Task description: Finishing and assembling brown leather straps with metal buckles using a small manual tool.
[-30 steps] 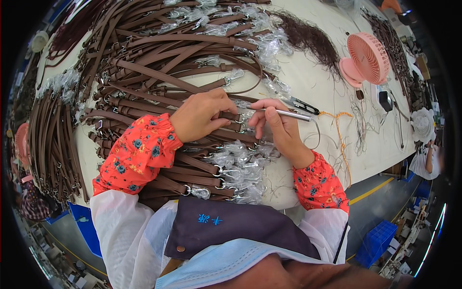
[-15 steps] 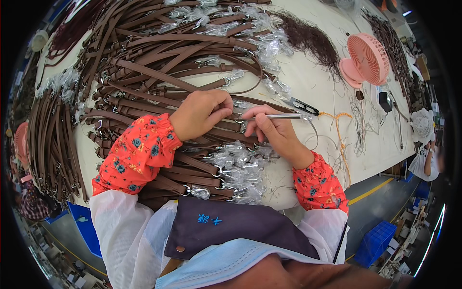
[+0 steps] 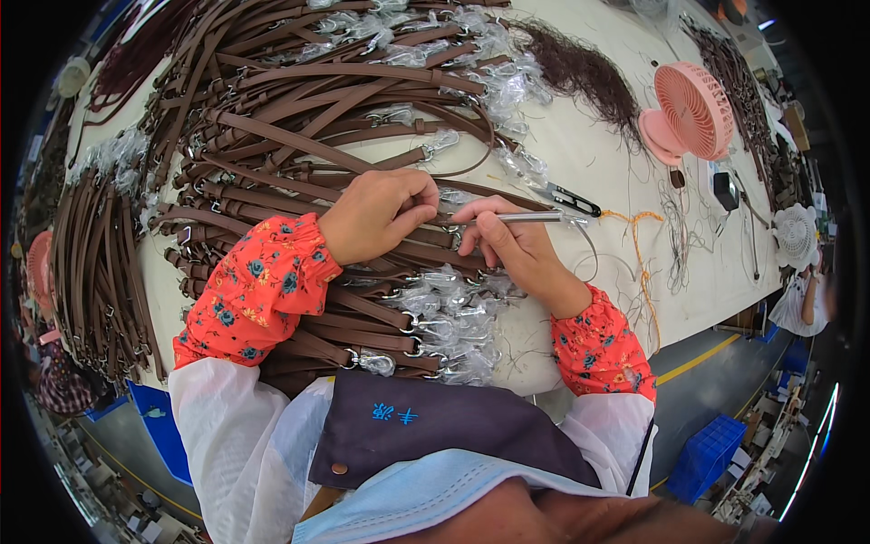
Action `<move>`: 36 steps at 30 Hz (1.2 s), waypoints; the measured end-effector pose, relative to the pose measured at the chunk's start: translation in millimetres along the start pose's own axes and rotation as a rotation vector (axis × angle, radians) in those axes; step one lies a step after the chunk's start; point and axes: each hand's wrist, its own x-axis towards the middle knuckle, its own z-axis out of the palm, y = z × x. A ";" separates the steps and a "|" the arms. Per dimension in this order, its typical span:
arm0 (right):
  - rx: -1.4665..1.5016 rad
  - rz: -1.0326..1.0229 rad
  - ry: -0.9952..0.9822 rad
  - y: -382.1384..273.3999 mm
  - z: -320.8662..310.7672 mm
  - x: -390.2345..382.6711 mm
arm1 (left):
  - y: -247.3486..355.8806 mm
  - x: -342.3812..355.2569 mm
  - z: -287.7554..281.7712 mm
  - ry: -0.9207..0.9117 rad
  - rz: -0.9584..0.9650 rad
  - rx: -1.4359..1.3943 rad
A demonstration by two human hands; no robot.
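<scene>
My left hand (image 3: 382,216) is closed in a pinch above a heap of brown straps (image 3: 290,140), its fingertips on a narrow brown strap (image 3: 442,219). What lies under those fingers is mostly hidden. Just to its right, my right hand (image 3: 515,240) grips a slim silver rod-shaped tool (image 3: 530,217) between thumb and fingers. The tool lies nearly level, its left end covered by my fingers near the strap. Metal clasps in clear plastic wrap (image 3: 453,317) lie below my hands.
Black thread snips (image 3: 573,199) lie right of my hands, beside an orange braided cord (image 3: 645,263). A pink fan (image 3: 691,113) stands at the far right near a dark thread tangle (image 3: 580,77). More straps (image 3: 100,263) hang over the table's left edge.
The silver tool has shifted slightly left in my right hand, and less of it sticks out on the right. My left hand has stayed almost still.
</scene>
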 end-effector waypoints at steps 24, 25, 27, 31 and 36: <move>0.151 -0.060 0.055 4.8 -1.3 -3.1 | -1.1 -1.7 11.7 0.008 -0.010 0.103; 0.138 -0.035 0.040 4.5 -1.3 -3.2 | -3.0 -1.5 11.9 0.023 0.028 0.094; 0.115 -0.029 0.023 3.6 -0.6 -2.3 | -4.0 0.5 11.5 0.036 0.000 0.034; 0.074 0.019 -0.003 -1.5 1.0 -0.8 | -3.5 0.8 9.3 0.055 -0.087 -0.070; 0.023 0.038 -0.013 -3.0 1.4 -0.1 | -5.6 0.0 8.0 0.058 -0.069 -0.065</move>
